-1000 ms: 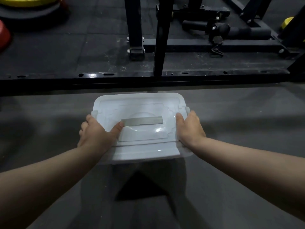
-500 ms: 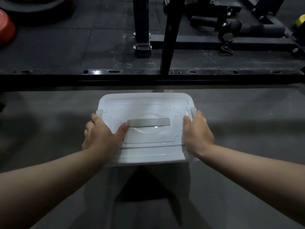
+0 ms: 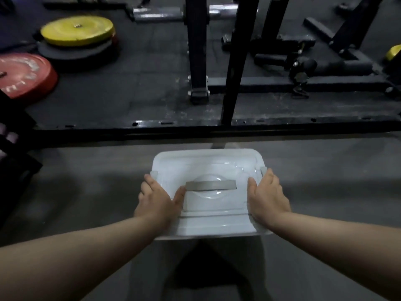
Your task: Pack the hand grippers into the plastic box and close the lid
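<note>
no readable brand or label on the plastic box (image 3: 208,227); the grey strip (image 3: 211,185) on the lid (image 3: 206,161) is blank. red weight plate (image 3: 20,74) at far left is showing pale lettering, too blurred to read.

vs the earlier frame: view is now tilted up and panned, so the yellow weight plate (image 3: 77,30) is coming fully into upper left, red plate showing much more, and the box is sitting lower-centre instead of mid-frame. hands are keeping the same grip on the box ends, thumbs barely shifted.

box is sitting centre-bottom w/ lid on, on the grey floor (image 3: 86,181), just below the black rack base rail (image 3: 195,127). hand grippers not visible thru the lid.

left hand (image 3: 156,199) is wrapping the left end of the box, thumb lying on the lid top w/ its tip touching the left end of the grey strip, fingers curling over the side by the left latch (image 3: 153,173). right hand (image 3: 268,196) is wrapping the right end, thumb on the lid top edge, apart from the strip, fingers held together down the side by the right latch (image 3: 263,170). both are clamping the box between them, fingertips hidden under the edges.
</note>
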{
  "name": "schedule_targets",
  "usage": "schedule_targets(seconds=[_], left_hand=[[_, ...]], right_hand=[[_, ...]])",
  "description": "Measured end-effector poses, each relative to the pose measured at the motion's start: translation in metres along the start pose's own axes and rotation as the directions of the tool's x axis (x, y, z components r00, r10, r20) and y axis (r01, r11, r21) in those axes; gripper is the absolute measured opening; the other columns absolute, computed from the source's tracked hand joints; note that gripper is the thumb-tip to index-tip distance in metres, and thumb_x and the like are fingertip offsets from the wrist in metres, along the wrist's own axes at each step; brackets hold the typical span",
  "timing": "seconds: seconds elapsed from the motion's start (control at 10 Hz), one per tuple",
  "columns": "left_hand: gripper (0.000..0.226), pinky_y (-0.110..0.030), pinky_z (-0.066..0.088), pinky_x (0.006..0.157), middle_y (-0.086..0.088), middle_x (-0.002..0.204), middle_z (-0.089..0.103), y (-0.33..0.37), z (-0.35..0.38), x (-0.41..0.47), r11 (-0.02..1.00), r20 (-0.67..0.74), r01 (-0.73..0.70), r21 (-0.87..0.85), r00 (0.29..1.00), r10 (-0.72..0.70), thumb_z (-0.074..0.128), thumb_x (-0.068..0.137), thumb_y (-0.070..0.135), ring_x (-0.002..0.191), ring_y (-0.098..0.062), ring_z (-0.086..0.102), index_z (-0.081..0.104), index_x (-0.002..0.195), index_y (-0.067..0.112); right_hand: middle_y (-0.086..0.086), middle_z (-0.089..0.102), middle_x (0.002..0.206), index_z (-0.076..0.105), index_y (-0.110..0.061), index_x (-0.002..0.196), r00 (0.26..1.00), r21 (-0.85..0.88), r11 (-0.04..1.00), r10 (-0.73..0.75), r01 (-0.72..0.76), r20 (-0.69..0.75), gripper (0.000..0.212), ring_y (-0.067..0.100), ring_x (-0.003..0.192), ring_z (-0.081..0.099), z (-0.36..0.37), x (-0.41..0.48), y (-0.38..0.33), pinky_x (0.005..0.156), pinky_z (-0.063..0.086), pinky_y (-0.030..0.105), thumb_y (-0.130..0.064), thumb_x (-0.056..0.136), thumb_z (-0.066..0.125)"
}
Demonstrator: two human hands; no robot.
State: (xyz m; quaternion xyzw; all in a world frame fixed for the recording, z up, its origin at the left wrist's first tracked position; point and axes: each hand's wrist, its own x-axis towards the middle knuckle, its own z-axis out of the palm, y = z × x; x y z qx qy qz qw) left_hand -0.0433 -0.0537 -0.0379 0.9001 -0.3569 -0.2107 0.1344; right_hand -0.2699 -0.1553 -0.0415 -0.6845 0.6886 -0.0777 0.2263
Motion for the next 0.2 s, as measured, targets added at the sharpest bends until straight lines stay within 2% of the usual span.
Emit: schedule_targets(seconds=[0.1,0.2], left_hand=[[0.079,-0.044,0.024,0.113,-0.014,0.16,0.005,-0.007,-0.024,0.01,0.964,0.122,0.097,-0.248,0.99,-0.068,0.035,0.097,0.046,0.143,-0.034,0.021,-0.006,0.153,0.007],[0.057,-0.05,0.034,0.109,-0.028,0.149,0.032,-0.038,-0.024,-0.011,0.916,-0.143,0.041,-0.398,0.984,-0.106,0.028,0.097,0.027,0.135,-0.042,0.038,0.023,0.146,-0.003]], right_hand=[[0.01,0.01,0.162,-0.001,-0.006,0.155,0.995,0.031,0.999,0.006,-0.01,0.101,0.076,0.031,0.145,0.023,-0.01,0.001,0.001,0.111,0.029,0.045,-0.05,0.1,0.028],[0.006,0.004,0.164,-0.004,-0.01,0.155,0.99,0.011,0.997,-0.078,0.077,0.119,0.078,0.027,0.146,0.021,-0.019,-0.022,0.007,0.113,0.027,0.038,-0.047,0.099,0.034]])
